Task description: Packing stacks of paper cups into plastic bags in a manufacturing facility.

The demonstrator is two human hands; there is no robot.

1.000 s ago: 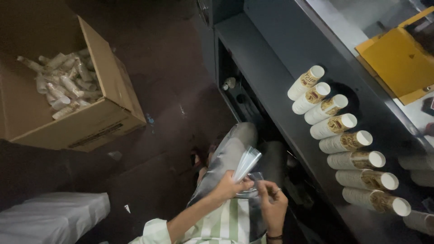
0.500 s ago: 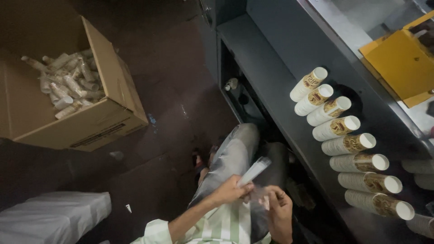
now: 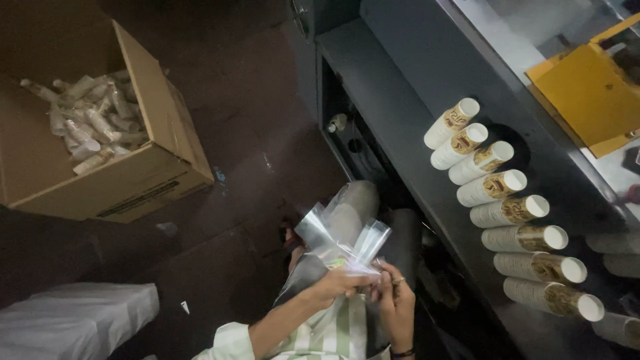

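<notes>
Looking down from the head camera, I see both hands meeting low in the middle of the view, above the person's lap. The left hand (image 3: pixel 337 283) is closed in a pinch on a bunch of clear, crinkled plastic sleeves (image 3: pixel 343 240), which fan upward and away from its fingertips in two flared strips. The right hand (image 3: pixel 395 303) sits just beside it, fingers curled in against the lower end of the same plastic, touching it where the left hand grips. A dark band circles the right wrist, and a pale green striped sleeve covers the left forearm.

To the right, a dark grey counter (image 3: pixel 407 120) runs diagonally through the frame. On it lies a row of white paper cup stacks with brown printed bands (image 3: pixel 507 213), laid on their sides with open mouths facing right, well apart from the hands. A flat yellow piece (image 3: pixel 587 100) lies beyond them at the upper right.

To the upper left, an open brown cardboard box (image 3: pixel 133 173) stands on the dark floor, holding a jumble of pale wrapped rolls (image 3: pixel 90 123). A white bag (image 3: pixel 73 320) lies at the lower left.
</notes>
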